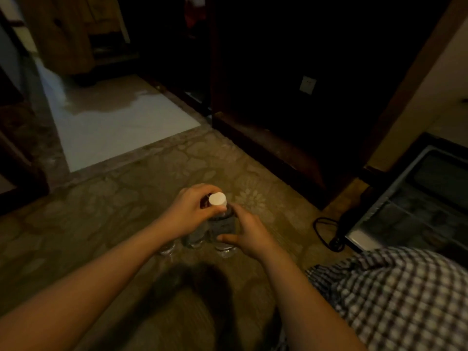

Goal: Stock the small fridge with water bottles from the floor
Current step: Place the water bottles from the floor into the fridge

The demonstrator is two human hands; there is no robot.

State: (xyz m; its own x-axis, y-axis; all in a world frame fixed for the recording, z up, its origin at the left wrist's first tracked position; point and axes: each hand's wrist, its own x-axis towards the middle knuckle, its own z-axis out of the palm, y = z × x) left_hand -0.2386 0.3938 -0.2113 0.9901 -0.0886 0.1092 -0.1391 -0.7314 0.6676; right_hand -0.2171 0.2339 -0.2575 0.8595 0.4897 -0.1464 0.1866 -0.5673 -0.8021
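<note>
A clear plastic water bottle point(222, 225) with a white screw cap point(217, 199) stands upright over the patterned brown carpet point(101, 211), held between both hands. Whether its base touches the carpet cannot be told.

The left hand point(188, 212) comes at the bottle from its left. Its fingers point(202, 192) are curled round the neck just under the cap, so the cap sticks out above them. The right hand point(249, 235) grasps the bottle's body from the right. Its thumb point(228, 238) lies across the near side of the body, low down, and the other fingers point(238, 211) wrap the right side near the shoulder. The body of the bottle shows between the two hands.

Just left of the bottle, below the left hand, more clear bottles point(195, 239) stand on the carpet, dim and blurred; their count is unclear.

To the right of the bottle, a black cable point(321, 231) loops on the floor. Farther right is the small grey fridge point(417, 198), its inside dark. Near and to the right of the bottle, black-and-white checked cloth point(392, 295) fills the corner of the view.

Beyond the bottle stands a dark wooden cabinet point(291, 72) with a pale square wall socket point(307, 84). Beyond and to the left of the bottle, the carpet ends at a white tiled floor point(114, 122).
</note>
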